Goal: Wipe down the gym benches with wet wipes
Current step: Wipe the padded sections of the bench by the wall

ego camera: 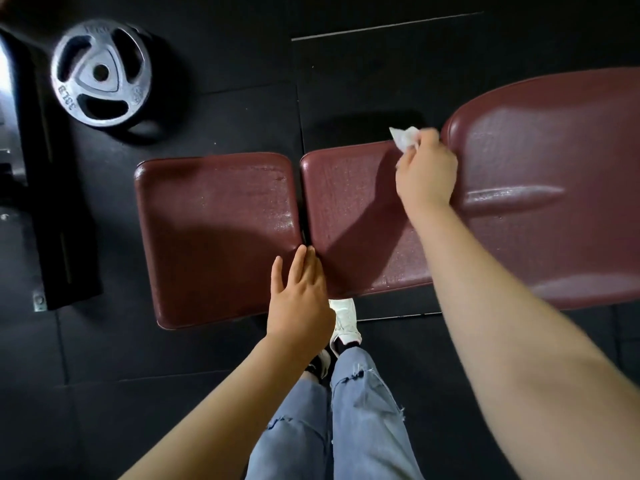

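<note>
My right grip (pixel 426 169) pinches a crumpled wet wipe (pixel 404 138) at the far edge of the maroon bench pad (pixel 349 202), beside the raised backrest (pixel 540 161); my left hand (pixel 300 299) lies flat with straight fingers at the near edge, over the gap between seat and middle pad. So little wipe shows past my fingers that I could skip the seam under the backrest, or it could slip off the far edge onto the floor.

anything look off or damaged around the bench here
The weight plate lies flat on the floor left of the bench, not racked. The seat pad looks scuffed along its edges. Otherwise the right hand wipes with a wet wipe normally.
</note>
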{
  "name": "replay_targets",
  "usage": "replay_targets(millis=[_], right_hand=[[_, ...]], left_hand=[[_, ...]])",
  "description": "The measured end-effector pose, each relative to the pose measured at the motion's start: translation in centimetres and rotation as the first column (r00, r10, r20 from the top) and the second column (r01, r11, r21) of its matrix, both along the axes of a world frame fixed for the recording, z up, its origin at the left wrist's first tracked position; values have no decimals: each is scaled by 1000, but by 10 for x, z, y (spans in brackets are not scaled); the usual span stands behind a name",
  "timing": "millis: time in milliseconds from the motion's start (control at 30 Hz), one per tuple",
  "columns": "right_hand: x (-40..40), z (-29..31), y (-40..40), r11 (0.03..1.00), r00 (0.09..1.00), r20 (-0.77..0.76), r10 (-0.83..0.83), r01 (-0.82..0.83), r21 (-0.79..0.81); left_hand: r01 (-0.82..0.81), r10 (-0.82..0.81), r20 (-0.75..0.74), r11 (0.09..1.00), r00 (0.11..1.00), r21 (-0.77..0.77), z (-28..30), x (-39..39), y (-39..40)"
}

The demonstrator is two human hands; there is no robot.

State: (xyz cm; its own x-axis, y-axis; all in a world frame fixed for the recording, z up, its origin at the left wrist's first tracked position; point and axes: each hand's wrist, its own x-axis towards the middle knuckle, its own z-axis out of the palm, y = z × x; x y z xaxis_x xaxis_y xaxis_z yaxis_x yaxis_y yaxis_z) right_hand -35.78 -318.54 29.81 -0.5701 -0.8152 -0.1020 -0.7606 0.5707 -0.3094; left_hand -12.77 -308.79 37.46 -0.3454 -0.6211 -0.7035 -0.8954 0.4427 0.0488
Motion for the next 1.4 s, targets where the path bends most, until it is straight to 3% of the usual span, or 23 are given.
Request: replay_targets(millis=[100,333,433,600,700,833,1000,1200,1233,1300,1400], right_hand=[[-2,-1,0,998,1000,3,24,-24,55],[37,5,187,998,997,71,7,-11,54],[29,7,163,998,992,120,-28,21,56],[-9,6,30,981,975,129,-180,170,90],[-16,6,-4,979,982,108,-154,137,153],[-5,-1,69,959,980,32,-194,183,218],[33,12,186,969,980,76,-185,168,184],[53,11,198,920,910,182,-374,338,201],[62,13,193,925,915,179,-362,329,189],[93,19,176,978,960,215,-181,151,147],[152,28,164,942,893,327,310,-334,19]], left_hand=[[-1,1,5,1000,1000,10,-2,3,1],[9,-9,1,999,1000,50,2,1,-3],[16,-16,-11,999,1000,35,1,3,-2],[7,-7,-25,1000,1000,-4,-3,3,0],[8,-9,-20,1000,1000,-19,-7,7,2],[-20,19,-54,1000,998,-12,-8,7,4],[36,-36,-54,999,998,-2,-8,11,1],[56,-59,-126,998,990,-24,-5,24,-10],[50,-54,-142,998,988,-33,-4,27,-12],[40,-47,-169,998,984,-46,-5,32,-16],[45,-51,-188,998,981,-39,-7,37,-17]])
